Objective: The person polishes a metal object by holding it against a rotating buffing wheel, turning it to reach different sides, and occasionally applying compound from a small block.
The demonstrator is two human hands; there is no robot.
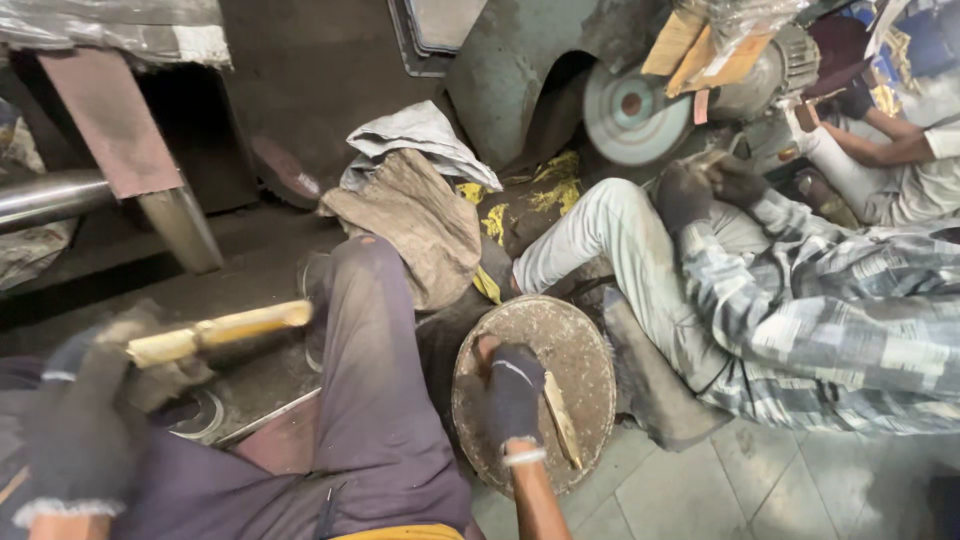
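Left hand (75,430), gloved in dark fabric and blurred, low at the left edge, fingers clamped around the near end of a pale wooden stick (220,330) that slants up and to the right, tip ending just beside the raised knee in grey-purple trousers (375,390). Right hand (513,395), also in a dark glove with a light cuff, resting flat on a round, grimy disc (540,390) propped on the floor just right of that knee; fingers together and curled over the disc's upper left face, clamped on nothing that can be made out. Thin yellowish strip (562,420) lying against the disc's face, just beside the right hand, touching or not impossible to tell. Crumpled brownish cloth (415,225) draped above the knee, with a lighter grey cloth (420,140) behind it and yellow scraps (545,185) scattered nearby. To the right, a co-worker in a checked shirt (830,310) and white trousers, gloved hands held close to a greenish grinding wheel (628,112) mounted on a motor. Another person's arm (890,150) at the far upper right. Grey tiled floor (700,490) along the bottom right; a shiny metal bar (50,195) at the left edge.
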